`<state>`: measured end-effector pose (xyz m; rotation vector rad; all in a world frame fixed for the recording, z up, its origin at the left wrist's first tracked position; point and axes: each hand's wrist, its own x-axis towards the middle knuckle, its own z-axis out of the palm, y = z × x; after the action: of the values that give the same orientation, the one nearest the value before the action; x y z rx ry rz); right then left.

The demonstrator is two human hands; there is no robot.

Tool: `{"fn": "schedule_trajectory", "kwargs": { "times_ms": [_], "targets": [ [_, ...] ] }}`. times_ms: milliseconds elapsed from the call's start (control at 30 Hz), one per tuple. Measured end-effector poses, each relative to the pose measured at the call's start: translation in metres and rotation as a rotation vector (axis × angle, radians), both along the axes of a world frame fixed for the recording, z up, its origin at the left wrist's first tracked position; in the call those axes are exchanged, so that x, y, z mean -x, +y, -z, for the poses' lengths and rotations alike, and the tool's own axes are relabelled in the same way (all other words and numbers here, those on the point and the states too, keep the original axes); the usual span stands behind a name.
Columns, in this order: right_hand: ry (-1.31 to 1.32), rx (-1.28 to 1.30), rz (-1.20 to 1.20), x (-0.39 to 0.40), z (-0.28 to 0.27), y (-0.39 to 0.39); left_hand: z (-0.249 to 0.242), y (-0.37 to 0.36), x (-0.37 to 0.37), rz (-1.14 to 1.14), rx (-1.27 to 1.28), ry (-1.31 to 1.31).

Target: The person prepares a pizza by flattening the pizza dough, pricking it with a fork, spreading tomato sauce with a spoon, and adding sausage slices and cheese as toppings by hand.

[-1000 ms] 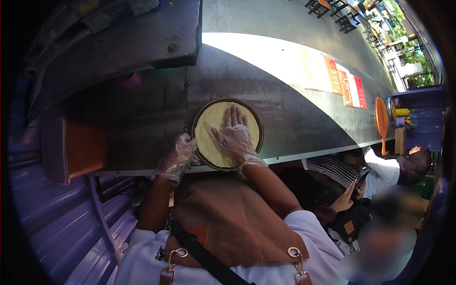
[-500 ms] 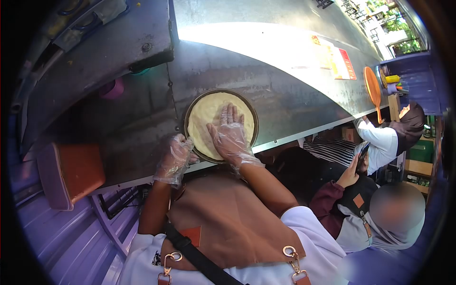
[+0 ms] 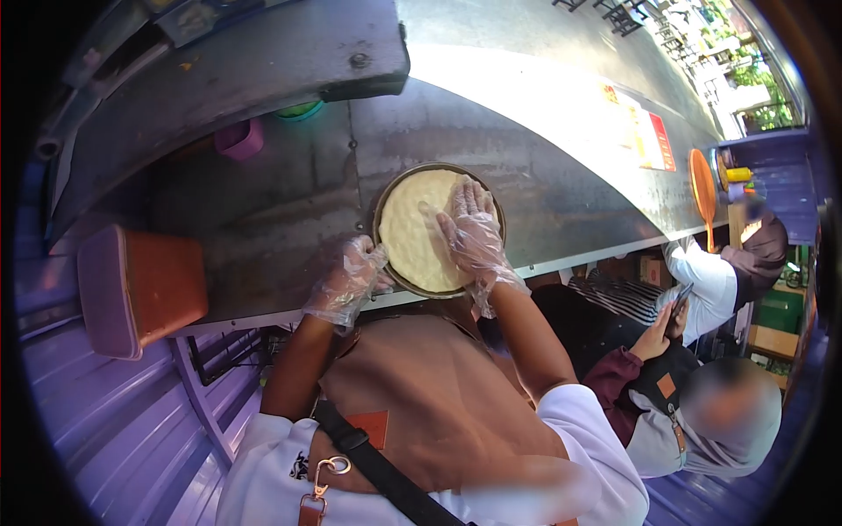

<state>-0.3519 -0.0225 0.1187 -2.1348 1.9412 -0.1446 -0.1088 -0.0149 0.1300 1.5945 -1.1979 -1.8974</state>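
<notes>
A round, dark-rimmed pan (image 3: 378, 219) sits near the front edge of the metal counter. Pale, flattened dough (image 3: 417, 232) fills it, its surface dimpled. My right hand (image 3: 478, 241), in a clear plastic glove, lies over the right part of the dough with the fingers stretched out and pointing away from me. At the pan's lower left, my left hand (image 3: 351, 279), gloved the same way, has its fingers curled against the rim. Part of the pan's right side is hidden under my right hand.
An orange-brown container (image 3: 162, 276) stands at the counter's left end. Behind are a pink cup (image 3: 239, 138) and a green bowl (image 3: 300, 111), beneath a raised metal ledge (image 3: 263, 66). A wooden paddle (image 3: 702, 188) lies far right. Two people are beside me; one holds a phone (image 3: 682, 296).
My right hand has slid from the middle of the dough toward its right edge. My left hand stays at the rim. The whole view has shifted, bringing more of the green bowl into sight.
</notes>
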Motion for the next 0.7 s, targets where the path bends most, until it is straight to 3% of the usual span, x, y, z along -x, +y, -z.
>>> {"fn": "schedule_trajectory", "kwargs": {
  "times_ms": [67,100,200,333,400,533,667,700],
  "targets": [
    [-0.01,0.026,-0.023,-0.016,-0.02,0.003,-0.004,0.001,-0.001,-0.006,-0.024,0.056],
    [0.181,-0.011,-0.16,-0.03,-0.032,0.007,-0.001,0.002,-0.002,-0.023,-0.036,0.103],
    [0.04,-0.057,-0.499,-0.06,-0.047,0.02,0.014,0.001,-0.007,0.025,-0.019,0.082],
    [-0.054,-0.016,-0.526,-0.06,-0.038,0.013,0.013,-0.002,-0.006,0.106,-0.007,-0.026],
    [-0.152,-0.109,-0.524,-0.054,-0.045,0.001,0.003,-0.001,-0.005,0.005,-0.073,0.093],
    [-0.006,0.021,-0.44,-0.042,-0.022,-0.019,0.004,0.002,-0.005,-0.023,-0.079,0.068],
    [-0.195,-0.154,-0.407,-0.03,-0.037,-0.031,0.011,0.002,-0.006,-0.002,-0.053,0.066],
    [-0.147,-0.05,-0.371,-0.025,-0.035,-0.031,0.011,0.0,-0.005,-0.004,-0.05,0.064]
  ]
}}
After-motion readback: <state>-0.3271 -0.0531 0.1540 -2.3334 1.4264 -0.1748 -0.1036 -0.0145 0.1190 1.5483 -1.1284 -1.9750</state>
